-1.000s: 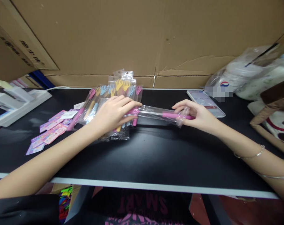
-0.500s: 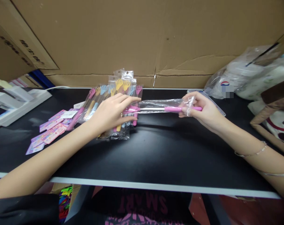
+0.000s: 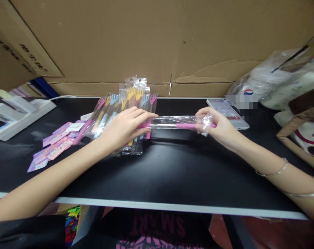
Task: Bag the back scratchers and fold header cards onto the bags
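Note:
A pink back scratcher point(image 3: 185, 126) with a metal shaft lies level between my hands, most of it inside a clear plastic sleeve point(image 3: 167, 120). My left hand point(image 3: 132, 124) grips its head end, with the claw mostly hidden by the fingers. At the other end, my right hand point(image 3: 216, 124) is closed on the sleeve's mouth and the pink handle, whose tip pokes out. Behind and under my left hand lie several bagged back scratchers point(image 3: 131, 95) in pink, yellow and blue.
Printed cards point(image 3: 59, 141) lie on the black table point(image 3: 172, 173) at left, near a white power strip point(image 3: 24, 116). A phone point(image 3: 229, 112) lies behind my right hand. Bagged cups point(image 3: 265, 81) and a cloth bag point(image 3: 307, 128) stand right. Cardboard point(image 3: 146, 41) walls the back.
The handle has slid further into the sleeve, so less of it sticks out. My right hand has shifted left, uncovering more of the phone.

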Available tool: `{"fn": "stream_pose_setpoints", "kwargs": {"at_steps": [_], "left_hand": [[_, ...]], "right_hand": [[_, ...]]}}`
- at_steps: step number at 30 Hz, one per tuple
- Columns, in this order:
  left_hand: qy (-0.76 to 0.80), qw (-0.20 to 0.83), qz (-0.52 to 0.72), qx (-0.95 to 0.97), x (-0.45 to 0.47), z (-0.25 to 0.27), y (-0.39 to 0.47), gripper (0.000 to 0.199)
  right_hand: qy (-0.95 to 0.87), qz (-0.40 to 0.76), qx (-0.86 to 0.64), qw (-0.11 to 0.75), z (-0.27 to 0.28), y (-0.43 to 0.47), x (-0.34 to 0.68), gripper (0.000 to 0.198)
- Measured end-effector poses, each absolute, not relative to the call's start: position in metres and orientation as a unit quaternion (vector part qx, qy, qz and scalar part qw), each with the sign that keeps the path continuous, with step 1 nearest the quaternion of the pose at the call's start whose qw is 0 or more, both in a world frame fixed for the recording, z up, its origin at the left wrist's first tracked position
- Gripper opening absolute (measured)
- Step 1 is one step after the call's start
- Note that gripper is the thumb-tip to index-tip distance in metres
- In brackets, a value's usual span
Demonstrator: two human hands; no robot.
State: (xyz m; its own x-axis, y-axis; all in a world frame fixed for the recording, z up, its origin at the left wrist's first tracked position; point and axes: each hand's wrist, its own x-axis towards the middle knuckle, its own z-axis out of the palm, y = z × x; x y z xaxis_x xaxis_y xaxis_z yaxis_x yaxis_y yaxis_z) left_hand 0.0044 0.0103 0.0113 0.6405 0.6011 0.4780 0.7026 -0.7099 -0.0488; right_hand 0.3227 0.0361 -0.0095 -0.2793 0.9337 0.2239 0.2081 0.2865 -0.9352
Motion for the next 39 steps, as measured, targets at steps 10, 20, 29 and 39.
{"fn": "stream_pose_setpoints", "kwargs": {"at_steps": [10,20,29,39], "left_hand": [[-0.358,0.129,-0.209,-0.901,0.005,0.007,0.011,0.031],[-0.397,0.134,-0.192,-0.887,0.005,0.006,0.011,0.029],[-0.432,0.126,-0.167,-0.877,0.004,0.005,0.01,0.032],[-0.433,0.125,-0.162,-0.878,0.005,0.006,0.009,0.033]], "right_hand": [[-0.669,0.423,-0.436,0.429,-0.009,0.034,0.319,0.028],[-0.571,0.535,-0.412,0.466,0.008,0.031,0.317,0.012],[-0.551,0.553,-0.426,0.457,0.004,0.036,0.322,0.022],[-0.533,0.556,-0.422,0.479,0.005,0.034,0.321,0.027]]}}
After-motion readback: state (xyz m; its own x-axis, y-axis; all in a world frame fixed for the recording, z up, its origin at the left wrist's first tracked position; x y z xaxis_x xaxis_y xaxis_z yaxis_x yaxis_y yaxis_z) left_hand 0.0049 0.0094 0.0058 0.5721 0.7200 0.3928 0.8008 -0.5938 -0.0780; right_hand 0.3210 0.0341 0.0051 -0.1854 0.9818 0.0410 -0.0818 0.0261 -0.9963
